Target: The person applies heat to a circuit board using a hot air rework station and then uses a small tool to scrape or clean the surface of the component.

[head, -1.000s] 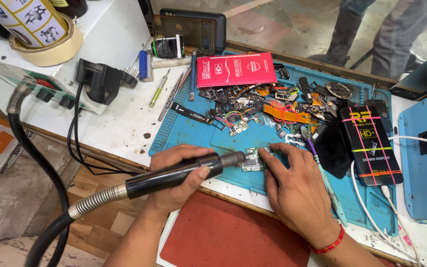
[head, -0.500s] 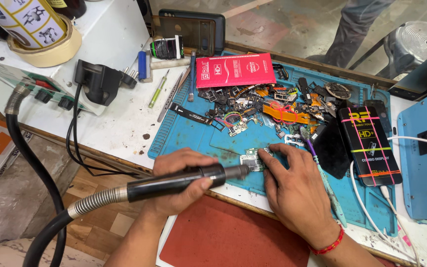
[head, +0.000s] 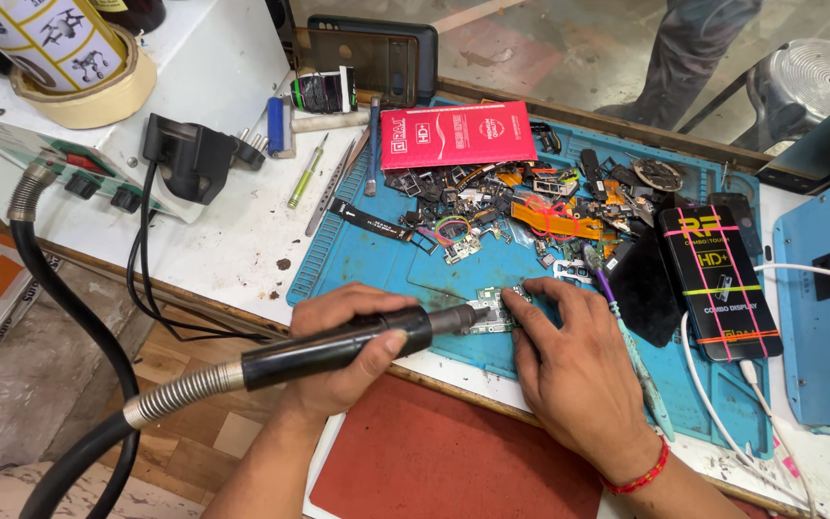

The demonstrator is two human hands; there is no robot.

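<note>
While the left hand [head: 353, 351] fingers clench the black hot-air handpiece [head: 338, 348], its nozzle tip sits at the small circuit board [head: 494, 312] on the blue mat [head: 357, 259]; right hand [head: 573, 360] fingers press flat on that board's far edge, grasping nothing.

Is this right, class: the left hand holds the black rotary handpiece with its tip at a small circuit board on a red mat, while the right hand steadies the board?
Not quite. In the head view the small circuit board lies on a blue mat, not a red one. The rest stands: the left hand holds the black rotary handpiece at the board, and the right hand steadies it.
</note>
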